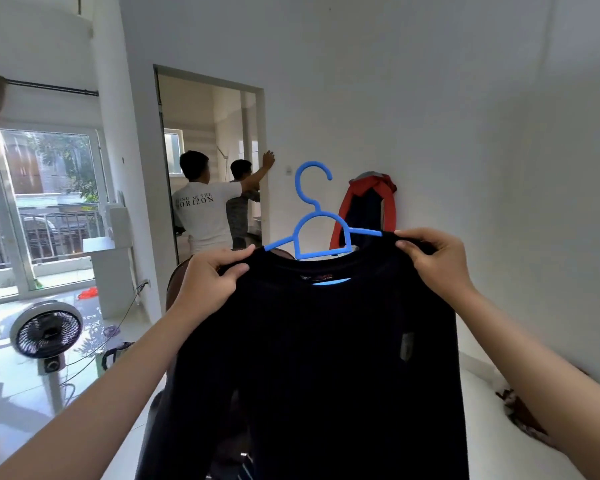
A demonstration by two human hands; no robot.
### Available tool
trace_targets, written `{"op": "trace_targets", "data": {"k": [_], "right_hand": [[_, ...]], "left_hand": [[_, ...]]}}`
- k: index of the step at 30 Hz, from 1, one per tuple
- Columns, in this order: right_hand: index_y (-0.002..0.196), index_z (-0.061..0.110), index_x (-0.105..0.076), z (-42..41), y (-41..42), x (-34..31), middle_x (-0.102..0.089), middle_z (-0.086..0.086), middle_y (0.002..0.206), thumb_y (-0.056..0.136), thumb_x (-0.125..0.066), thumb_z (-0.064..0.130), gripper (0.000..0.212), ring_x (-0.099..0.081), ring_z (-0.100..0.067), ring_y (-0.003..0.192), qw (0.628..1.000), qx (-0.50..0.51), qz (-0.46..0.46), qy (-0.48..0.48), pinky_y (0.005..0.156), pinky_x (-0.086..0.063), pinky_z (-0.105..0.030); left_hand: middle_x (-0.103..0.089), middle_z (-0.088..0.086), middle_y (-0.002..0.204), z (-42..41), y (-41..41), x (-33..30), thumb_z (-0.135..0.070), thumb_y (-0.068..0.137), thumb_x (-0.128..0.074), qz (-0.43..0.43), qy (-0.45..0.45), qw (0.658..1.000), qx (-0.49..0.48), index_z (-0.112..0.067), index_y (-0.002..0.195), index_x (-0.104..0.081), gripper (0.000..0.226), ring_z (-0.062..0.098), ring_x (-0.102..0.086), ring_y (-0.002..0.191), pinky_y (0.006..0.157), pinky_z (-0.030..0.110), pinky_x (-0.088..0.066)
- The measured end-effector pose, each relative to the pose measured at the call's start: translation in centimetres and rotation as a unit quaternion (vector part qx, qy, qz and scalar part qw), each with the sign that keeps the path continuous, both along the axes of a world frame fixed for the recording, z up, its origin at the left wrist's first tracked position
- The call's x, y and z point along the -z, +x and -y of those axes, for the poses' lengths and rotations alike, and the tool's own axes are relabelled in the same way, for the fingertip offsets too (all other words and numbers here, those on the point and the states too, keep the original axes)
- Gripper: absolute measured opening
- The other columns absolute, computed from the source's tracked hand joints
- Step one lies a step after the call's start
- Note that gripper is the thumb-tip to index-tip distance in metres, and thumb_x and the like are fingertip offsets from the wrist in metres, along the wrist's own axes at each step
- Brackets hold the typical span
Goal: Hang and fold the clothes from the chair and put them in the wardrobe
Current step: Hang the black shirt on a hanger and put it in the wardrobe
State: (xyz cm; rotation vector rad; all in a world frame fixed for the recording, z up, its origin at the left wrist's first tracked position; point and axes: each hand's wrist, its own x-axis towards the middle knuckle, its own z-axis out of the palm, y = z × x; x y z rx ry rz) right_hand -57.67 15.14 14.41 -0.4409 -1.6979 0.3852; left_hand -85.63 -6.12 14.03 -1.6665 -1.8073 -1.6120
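Head view: both hands hold a black shirt (319, 358) up at chest height, front and centre. A blue hanger (314, 216) sits in its neck, the hook standing upright above the collar and both arm tips poking out at the shoulders; a strip of blue also shows through the neck opening under the label. The left hand (210, 282) pinches the shirt's left shoulder, thumb on the near side and fingers curled over the top edge, right by the hanger's left tip. The right hand (430, 259) pinches the other shoulder the same way, fingers curled over the cloth just beside the hanger's right tip. The shirt hangs straight down from the two grips and runs out of the bottom edge.

Behind it, a red and dark jacket (368, 209) hangs on the white wall. Part of a brown chair back (177, 278) shows behind the left wrist. To the left, two people stand in a doorway (210, 161) with their backs turned, one with a hand on the frame. A fan (47, 330) stands on the floor at lower left, near a large window (45, 188).
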Motion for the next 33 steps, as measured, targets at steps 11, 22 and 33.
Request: {"op": "trace_targets", "data": {"k": [11,22,33], "right_hand": [[0.138,0.038,-0.041,6.4,14.8,0.9,-0.035,-0.005,0.15,0.058,-0.064,0.081,0.094,-0.038,-0.03,0.135,0.887,0.243,0.301,0.252,0.106,-0.022,-0.062],[0.146,0.031,-0.029,10.8,29.0,0.5,-0.02,-0.02,0.156,0.055,-0.075,0.066,0.108,-0.049,-0.035,0.117,0.831,0.379,0.355,0.2,0.092,-0.041,-0.047],[0.147,0.036,-0.025,15.1,41.0,-1.4,-0.033,-0.015,0.138,0.046,-0.072,0.053,0.112,-0.049,-0.032,0.101,0.764,0.521,0.365,0.106,0.077,-0.05,-0.048]], "left_hand": [[-0.068,-0.012,0.089,-4.7,17.1,-3.0,0.002,0.082,-0.066,-0.009,-0.019,0.988,0.155,-0.017,0.106,-0.071,0.032,0.003,-0.063,0.087,0.085,0.016,-0.047],[-0.069,-0.01,0.091,-5.8,31.0,-1.6,0.003,0.081,-0.067,0.042,-0.019,0.957,0.286,-0.018,0.101,-0.072,0.029,-0.008,-0.063,0.086,0.079,0.003,-0.042],[-0.061,-0.012,0.098,-8.8,43.1,-0.7,-0.038,0.073,-0.075,-0.12,0.059,0.929,0.344,-0.029,0.122,-0.062,0.052,0.002,-0.057,0.089,0.079,0.013,-0.045]]}}
